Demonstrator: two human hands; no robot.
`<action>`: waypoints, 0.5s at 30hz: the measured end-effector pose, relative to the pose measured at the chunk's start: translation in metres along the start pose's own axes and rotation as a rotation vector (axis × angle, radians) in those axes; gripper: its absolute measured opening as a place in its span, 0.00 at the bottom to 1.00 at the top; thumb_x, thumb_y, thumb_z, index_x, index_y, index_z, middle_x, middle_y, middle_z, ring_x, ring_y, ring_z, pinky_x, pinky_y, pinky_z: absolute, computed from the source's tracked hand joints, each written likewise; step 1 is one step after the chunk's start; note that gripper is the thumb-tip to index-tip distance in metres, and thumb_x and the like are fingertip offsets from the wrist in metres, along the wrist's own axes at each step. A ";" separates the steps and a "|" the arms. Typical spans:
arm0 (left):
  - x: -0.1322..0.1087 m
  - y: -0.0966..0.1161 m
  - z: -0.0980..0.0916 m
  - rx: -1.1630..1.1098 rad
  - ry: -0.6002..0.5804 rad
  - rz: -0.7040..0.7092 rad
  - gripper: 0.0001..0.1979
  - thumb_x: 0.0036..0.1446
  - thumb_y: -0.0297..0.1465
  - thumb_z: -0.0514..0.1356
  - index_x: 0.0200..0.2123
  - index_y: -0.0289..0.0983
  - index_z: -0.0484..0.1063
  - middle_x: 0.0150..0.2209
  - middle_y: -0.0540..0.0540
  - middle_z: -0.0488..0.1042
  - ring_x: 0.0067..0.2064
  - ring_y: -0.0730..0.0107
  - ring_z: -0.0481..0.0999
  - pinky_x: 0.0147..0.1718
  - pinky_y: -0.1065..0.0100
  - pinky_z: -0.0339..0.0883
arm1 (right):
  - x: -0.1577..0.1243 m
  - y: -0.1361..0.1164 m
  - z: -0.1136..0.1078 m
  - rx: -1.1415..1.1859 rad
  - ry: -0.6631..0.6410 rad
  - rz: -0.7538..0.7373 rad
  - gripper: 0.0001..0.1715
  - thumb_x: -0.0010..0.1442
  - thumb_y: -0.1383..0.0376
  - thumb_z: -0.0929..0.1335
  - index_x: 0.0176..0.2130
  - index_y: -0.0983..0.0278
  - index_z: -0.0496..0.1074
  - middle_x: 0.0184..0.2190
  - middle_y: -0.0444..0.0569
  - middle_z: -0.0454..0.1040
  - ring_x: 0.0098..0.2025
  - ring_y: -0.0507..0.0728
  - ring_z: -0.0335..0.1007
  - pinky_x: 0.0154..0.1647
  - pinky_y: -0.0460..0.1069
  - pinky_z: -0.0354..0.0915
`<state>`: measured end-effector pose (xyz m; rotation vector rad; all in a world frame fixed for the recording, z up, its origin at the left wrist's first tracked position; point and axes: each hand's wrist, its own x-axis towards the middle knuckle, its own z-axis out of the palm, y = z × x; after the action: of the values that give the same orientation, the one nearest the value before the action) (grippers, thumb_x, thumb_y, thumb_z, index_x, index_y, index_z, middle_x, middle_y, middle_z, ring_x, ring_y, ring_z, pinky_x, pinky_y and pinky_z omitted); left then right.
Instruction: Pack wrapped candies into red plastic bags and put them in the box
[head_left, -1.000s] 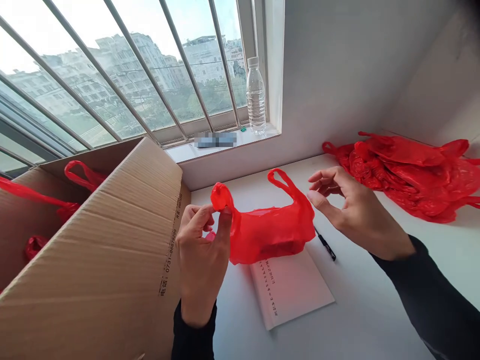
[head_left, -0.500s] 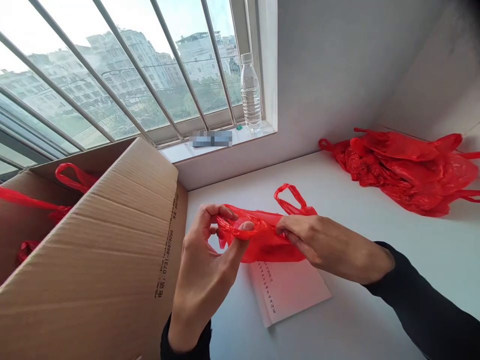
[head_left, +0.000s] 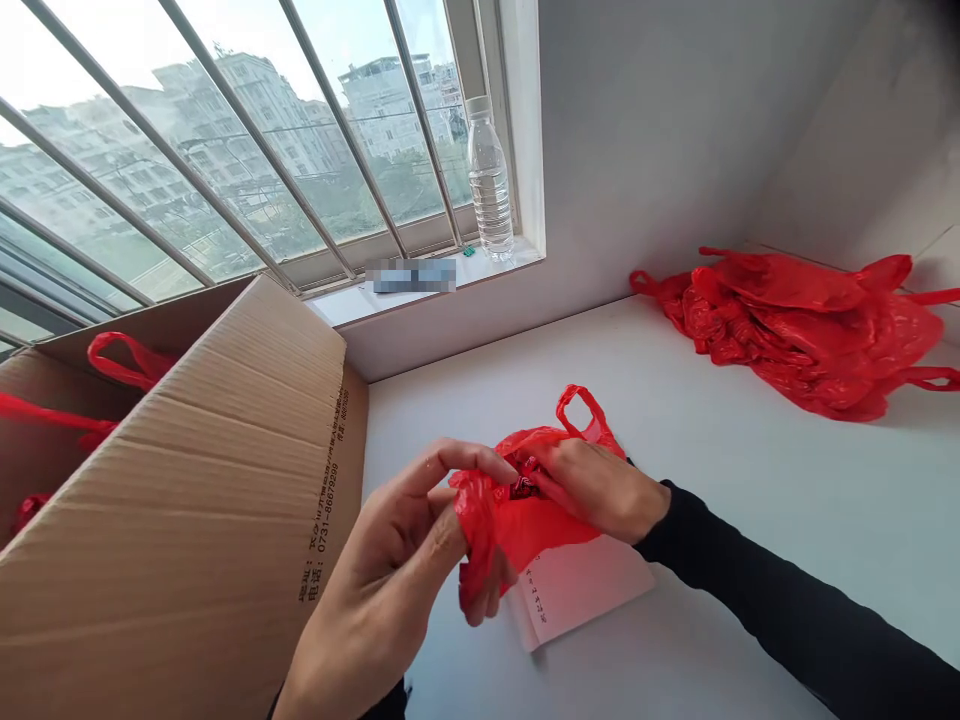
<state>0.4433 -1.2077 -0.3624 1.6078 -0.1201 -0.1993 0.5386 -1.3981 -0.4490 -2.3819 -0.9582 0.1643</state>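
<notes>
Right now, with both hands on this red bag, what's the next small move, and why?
Probably fold the loose handle loop down into the bundle: the red bag is bunched between left hand and right hand, and only that loop sticks out.

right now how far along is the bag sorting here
Seemingly done: a few red bags sit in the box, handles poking out. In hand: one bag, bunched between the left hand and right hand above the booklet. Left: the pile of loose bags at far right, untouched.
</notes>
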 end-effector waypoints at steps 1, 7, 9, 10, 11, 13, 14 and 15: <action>-0.002 0.000 0.001 0.079 0.025 -0.027 0.11 0.70 0.45 0.57 0.49 0.47 0.71 0.19 0.55 0.66 0.22 0.71 0.65 0.28 0.69 0.67 | 0.003 -0.002 0.003 -0.004 -0.017 -0.007 0.18 0.67 0.72 0.63 0.50 0.57 0.74 0.40 0.47 0.81 0.37 0.56 0.76 0.38 0.50 0.64; -0.002 -0.007 0.006 0.542 0.174 -0.092 0.16 0.69 0.51 0.53 0.49 0.47 0.65 0.22 0.55 0.63 0.22 0.70 0.57 0.20 0.70 0.55 | 0.000 0.004 0.020 -0.080 -0.018 0.053 0.22 0.65 0.72 0.64 0.57 0.61 0.70 0.47 0.55 0.78 0.46 0.61 0.74 0.43 0.53 0.65; -0.001 -0.007 0.006 0.580 0.210 -0.063 0.18 0.68 0.51 0.52 0.37 0.44 0.66 0.23 0.53 0.61 0.22 0.70 0.56 0.19 0.70 0.55 | -0.003 0.008 0.024 -0.108 -0.024 0.081 0.19 0.65 0.73 0.64 0.53 0.63 0.73 0.43 0.55 0.78 0.43 0.62 0.74 0.42 0.54 0.64; -0.001 -0.006 0.006 0.587 0.230 -0.041 0.20 0.68 0.50 0.52 0.31 0.43 0.64 0.23 0.53 0.59 0.23 0.70 0.57 0.19 0.69 0.55 | -0.003 0.009 0.026 -0.119 -0.028 0.088 0.17 0.65 0.73 0.64 0.52 0.63 0.73 0.42 0.56 0.78 0.43 0.63 0.74 0.42 0.54 0.64; 0.000 -0.005 0.007 0.587 0.244 -0.025 0.22 0.69 0.50 0.51 0.28 0.42 0.61 0.23 0.52 0.59 0.23 0.70 0.57 0.20 0.69 0.56 | -0.003 0.009 0.028 -0.128 -0.032 0.087 0.16 0.65 0.72 0.64 0.51 0.64 0.74 0.43 0.56 0.78 0.44 0.63 0.74 0.42 0.54 0.64; 0.001 -0.001 0.007 0.565 0.248 -0.019 0.24 0.69 0.50 0.50 0.25 0.41 0.56 0.23 0.51 0.59 0.24 0.70 0.58 0.21 0.69 0.57 | 0.000 0.008 0.030 -0.134 -0.041 0.073 0.16 0.63 0.73 0.66 0.50 0.64 0.73 0.46 0.56 0.78 0.46 0.63 0.74 0.41 0.53 0.63; 0.001 0.000 0.008 0.550 0.241 -0.031 0.24 0.69 0.50 0.50 0.26 0.41 0.56 0.23 0.52 0.59 0.23 0.70 0.58 0.21 0.69 0.58 | 0.002 0.007 0.030 -0.134 -0.048 0.063 0.17 0.62 0.73 0.66 0.50 0.64 0.73 0.48 0.56 0.78 0.46 0.63 0.74 0.40 0.52 0.62; 0.001 0.000 0.008 0.533 0.234 -0.048 0.24 0.69 0.51 0.50 0.27 0.42 0.58 0.22 0.52 0.59 0.23 0.70 0.58 0.20 0.69 0.58 | 0.004 0.006 0.030 -0.133 -0.055 0.055 0.18 0.61 0.74 0.66 0.50 0.64 0.73 0.48 0.55 0.78 0.46 0.62 0.74 0.39 0.51 0.61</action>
<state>0.4429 -1.2155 -0.3627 2.1535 0.0529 -0.0118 0.5357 -1.3856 -0.4768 -2.5394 -0.9563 0.1934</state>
